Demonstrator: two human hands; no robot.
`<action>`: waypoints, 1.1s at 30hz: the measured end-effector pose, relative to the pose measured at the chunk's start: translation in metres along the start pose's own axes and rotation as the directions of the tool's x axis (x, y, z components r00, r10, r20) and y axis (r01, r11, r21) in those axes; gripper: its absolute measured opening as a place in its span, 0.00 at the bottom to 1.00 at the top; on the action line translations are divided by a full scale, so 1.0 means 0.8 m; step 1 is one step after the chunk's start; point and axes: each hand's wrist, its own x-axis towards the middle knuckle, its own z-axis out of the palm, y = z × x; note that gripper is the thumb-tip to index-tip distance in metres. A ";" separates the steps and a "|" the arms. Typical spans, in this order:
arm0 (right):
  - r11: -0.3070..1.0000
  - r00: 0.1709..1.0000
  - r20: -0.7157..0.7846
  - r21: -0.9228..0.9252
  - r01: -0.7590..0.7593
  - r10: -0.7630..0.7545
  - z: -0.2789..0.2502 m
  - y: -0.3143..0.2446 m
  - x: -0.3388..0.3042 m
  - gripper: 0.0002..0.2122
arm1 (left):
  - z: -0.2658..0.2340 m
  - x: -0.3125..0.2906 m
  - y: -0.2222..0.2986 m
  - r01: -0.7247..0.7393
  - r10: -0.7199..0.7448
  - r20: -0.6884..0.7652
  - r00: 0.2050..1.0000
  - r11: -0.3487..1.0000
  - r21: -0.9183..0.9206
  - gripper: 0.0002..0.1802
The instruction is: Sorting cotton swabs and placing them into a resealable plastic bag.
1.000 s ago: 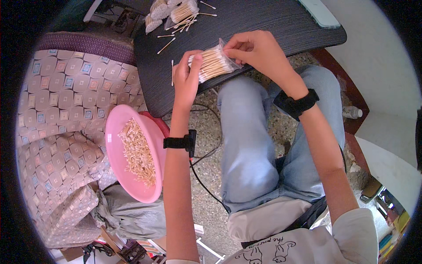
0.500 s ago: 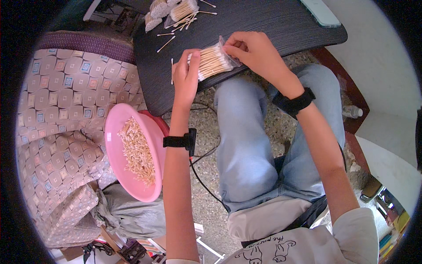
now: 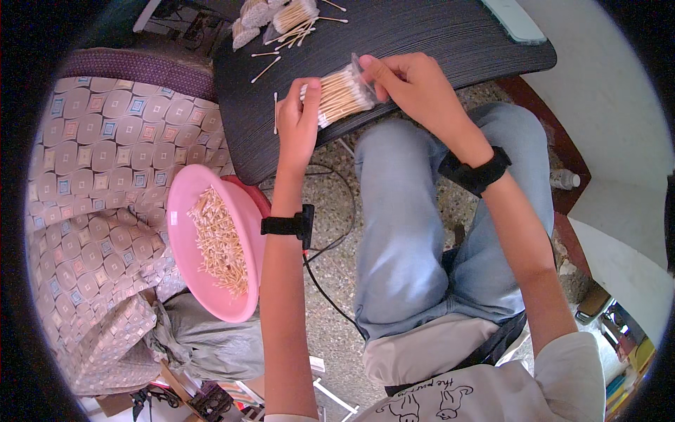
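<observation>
Head view. Clear plastic bag packed with white-tipped, pale wooden cotton swabs (image 3: 339, 98) lies directly between the two hands, above the near edge of the black wood-grain tabletop (image 3: 429, 35); cannot tell whether it rests on the surface or is held clear.

Left hand (image 3: 298, 118): closed on the left end of the bag, thumb laid over the upper face near the swab tips; fingers underneath mostly hidden.

Right hand (image 3: 416, 79): at the opposite end, thumb and curled fingers at the loose transparent film flap (image 3: 362, 79). Contact appears likely; cannot tell whether the fingertips pinch the film.

Key relation: the sticks' long axis runs from left hand to right hand, right end tilted slightly away from the body. The flap extends past the right-hand swab tips, so the right hand is nearer to it; the left hand is nearer to the other row of tips.

Surroundings: one loose white-tipped swab (image 3: 275, 112) lies just left of the left hand. Farther out, ahead of the left hand, a cluster of filled clear swab bags (image 3: 294, 15). Left of the left forearm, nearer the body: round pink plastic basin (image 3: 185, 246) containing a jumbled swab heap (image 3: 221, 243).
</observation>
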 end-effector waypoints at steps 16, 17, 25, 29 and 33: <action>0.959 0.992 0.008 0.255 -0.124 0.126 0.025 -0.011 -0.015 0.22 | 0.001 -0.001 -0.001 -0.068 0.078 -0.060 0.995 0.987 0.145 0.20; 0.954 0.988 0.068 0.262 -0.149 0.136 0.023 -0.014 -0.016 0.22 | 0.002 -0.001 0.001 -0.044 0.052 -0.051 0.997 0.989 0.141 0.20; 0.977 0.957 -0.230 -0.156 0.145 -0.179 0.014 0.020 0.017 0.10 | -0.001 -0.002 0.000 -0.013 0.014 -0.014 1.000 0.997 0.081 0.20; 0.843 0.922 -0.178 -0.491 0.219 -0.343 0.008 0.038 0.032 0.18 | 0.003 0.001 0.005 -0.019 0.020 -0.010 1.000 0.992 0.123 0.20; 0.722 0.892 -0.057 -0.611 0.325 -0.449 0.019 0.043 0.041 0.22 | -0.001 -0.002 0.012 -0.010 0.008 0.015 1.000 0.987 0.163 0.19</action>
